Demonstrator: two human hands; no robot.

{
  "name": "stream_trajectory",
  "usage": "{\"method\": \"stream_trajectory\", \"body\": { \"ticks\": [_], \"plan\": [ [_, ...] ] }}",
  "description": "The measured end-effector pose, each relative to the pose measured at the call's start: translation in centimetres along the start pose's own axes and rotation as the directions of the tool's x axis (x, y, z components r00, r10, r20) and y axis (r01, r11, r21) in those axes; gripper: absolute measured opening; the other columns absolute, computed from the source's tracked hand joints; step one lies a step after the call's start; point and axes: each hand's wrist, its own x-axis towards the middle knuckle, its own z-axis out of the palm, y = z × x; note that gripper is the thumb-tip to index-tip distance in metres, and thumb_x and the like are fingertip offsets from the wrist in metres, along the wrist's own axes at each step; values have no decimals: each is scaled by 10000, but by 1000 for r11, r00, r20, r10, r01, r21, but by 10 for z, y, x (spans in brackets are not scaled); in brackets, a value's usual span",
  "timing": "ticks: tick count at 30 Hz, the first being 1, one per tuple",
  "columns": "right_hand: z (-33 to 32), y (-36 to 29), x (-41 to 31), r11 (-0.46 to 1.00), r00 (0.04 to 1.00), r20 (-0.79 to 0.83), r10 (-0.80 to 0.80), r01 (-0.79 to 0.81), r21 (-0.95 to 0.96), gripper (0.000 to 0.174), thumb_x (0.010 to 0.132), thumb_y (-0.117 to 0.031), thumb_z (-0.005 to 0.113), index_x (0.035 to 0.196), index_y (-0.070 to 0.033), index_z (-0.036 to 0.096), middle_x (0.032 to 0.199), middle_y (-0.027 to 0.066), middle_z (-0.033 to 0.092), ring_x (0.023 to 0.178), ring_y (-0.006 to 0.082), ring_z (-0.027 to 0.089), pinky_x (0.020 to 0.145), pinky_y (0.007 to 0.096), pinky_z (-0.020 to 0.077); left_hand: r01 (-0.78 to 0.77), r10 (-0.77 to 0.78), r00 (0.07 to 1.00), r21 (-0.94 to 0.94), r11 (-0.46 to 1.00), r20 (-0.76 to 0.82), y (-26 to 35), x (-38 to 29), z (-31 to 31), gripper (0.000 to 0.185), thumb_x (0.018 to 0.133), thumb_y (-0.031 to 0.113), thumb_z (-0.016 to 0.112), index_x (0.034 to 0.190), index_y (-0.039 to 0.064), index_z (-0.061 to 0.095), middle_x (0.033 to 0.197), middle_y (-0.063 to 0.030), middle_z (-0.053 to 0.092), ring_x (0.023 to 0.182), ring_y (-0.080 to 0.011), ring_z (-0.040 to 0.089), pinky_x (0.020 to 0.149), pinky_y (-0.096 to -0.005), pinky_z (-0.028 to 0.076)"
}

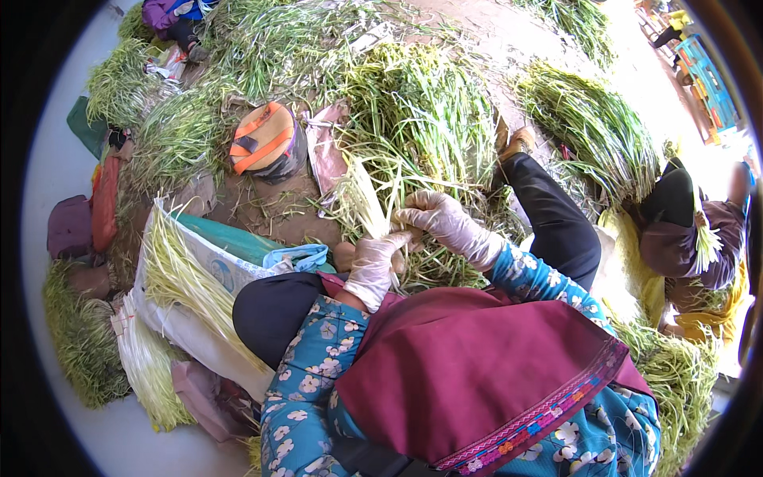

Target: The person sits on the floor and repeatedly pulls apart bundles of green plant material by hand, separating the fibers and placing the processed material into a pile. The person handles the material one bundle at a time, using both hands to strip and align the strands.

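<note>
My left hand [375,265], in a thin pale glove, is closed around the lower part of a bunch of pale yellow-green stalks [365,200]. The stalks fan out up and to the left from the fist. Close beside it, my right hand [435,223], gloved too, has its fingertips bent together at the same bunch; whether they pinch a stalk cannot be told. A large heap of long green leafy stalks [417,113] lies just beyond both hands. To the left, a pile of pale stalks [185,274] rests on a white woven sack [173,325].
A round stool with orange straps [262,140] stands beyond the sack, near a pink cloth [326,146]. Light blue cloth [298,257] lies by my left arm. More green heaps [587,125] cover the floor. A person [685,238] sits at right; another [173,21] is at upper left.
</note>
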Motion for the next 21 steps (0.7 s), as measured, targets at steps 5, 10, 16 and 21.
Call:
{"method": "stream_trajectory", "body": {
  "ticks": [5, 10, 16, 21],
  "plan": [
    [6, 18, -3, 985, 975, -161, -153, 164, 59, 154, 943, -139, 611, 918, 11, 638, 760, 57, 637, 649, 123, 594, 602, 258, 497, 50, -40, 989, 64, 997, -142, -3, 5, -10, 146, 888, 162, 664, 947, 33, 696, 677, 3, 641, 445, -57, 484, 400, -212, 354],
    [-13, 57, -29, 931, 941, -282, -188, 79, -356, 183, 907, -192, 673, 882, -13, 645, 743, 49, 607, 695, 128, 543, 651, 293, 474, -53, 55, 998, 65, 996, -19, 2, 7, -15, 274, 953, 260, 548, 1037, 51, 703, 806, -8, 700, 464, -41, 494, 370, -196, 358],
    [-63, 75, -51, 5, 989, -112, 99, -113, -994, 212, 810, -286, 669, 838, -78, 703, 839, 145, 679, 812, 311, 677, 713, 412, 534, -53, 38, 994, -146, 988, -104, 14, 4, -8, 288, 950, 221, 555, 1013, -39, 664, 911, -121, 718, 471, -53, 519, 393, -184, 349],
    [-67, 45, -35, 817, 991, -51, -125, 73, -572, 356, 883, -347, 656, 1095, -62, 684, 1002, 120, 695, 943, 251, 668, 837, 357, 526, 23, -8, 989, -102, 995, 146, 22, -4, -4, 283, 951, 206, 541, 999, -48, 655, 892, -129, 709, 453, -51, 493, 388, -184, 330]
  ]
}}
